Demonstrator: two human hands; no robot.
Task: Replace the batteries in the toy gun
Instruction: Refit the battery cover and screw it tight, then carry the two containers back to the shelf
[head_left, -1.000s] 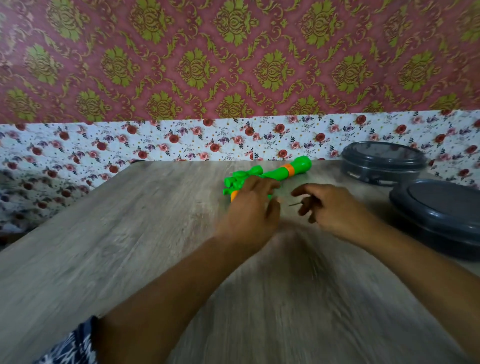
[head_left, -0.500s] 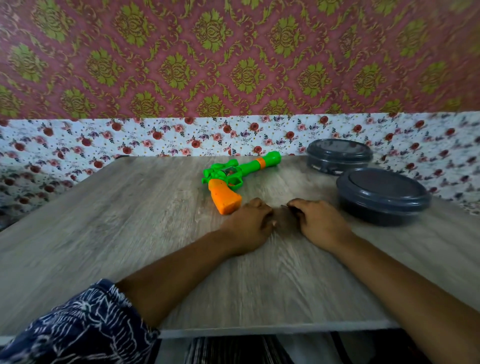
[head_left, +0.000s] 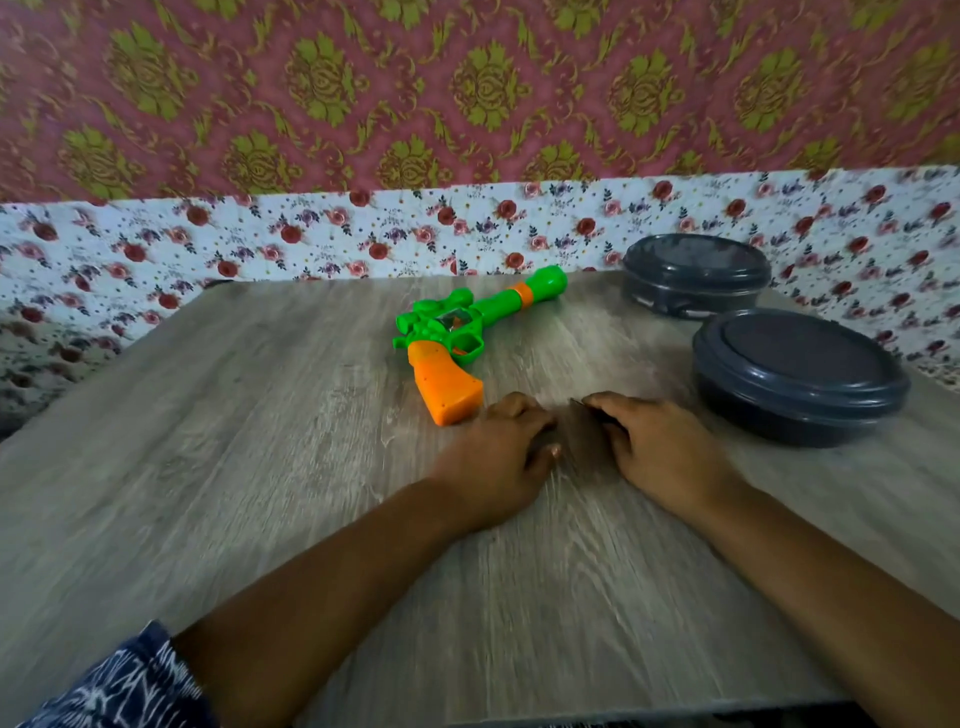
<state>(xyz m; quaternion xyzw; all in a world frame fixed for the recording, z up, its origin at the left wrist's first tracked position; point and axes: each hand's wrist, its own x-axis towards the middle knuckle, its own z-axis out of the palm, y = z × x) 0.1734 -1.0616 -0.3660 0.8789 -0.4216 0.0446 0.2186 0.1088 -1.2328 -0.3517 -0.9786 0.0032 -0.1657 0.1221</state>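
The toy gun (head_left: 457, 332) lies flat on the wooden table (head_left: 260, 467), with a green body and barrel pointing far right and an orange grip toward me. My left hand (head_left: 498, 457) rests knuckles-up on the table just right of the grip's end, fingers loosely curled, and holds nothing that I can see. My right hand (head_left: 660, 447) rests beside it and holds a thin dark tool (head_left: 584, 408), whose tip sticks out by the fingertips. No batteries are in view.
Two dark grey round containers with lids stand at the right: one near (head_left: 795, 384), one farther back (head_left: 696, 275). A floral wall runs along the table's far edge. The table's near edge is at the bottom of the view.
My left hand has let go of the gun and both hands have drawn back toward me. The gun's orange grip is now uncovered. Over the last half second the hands stayed put.
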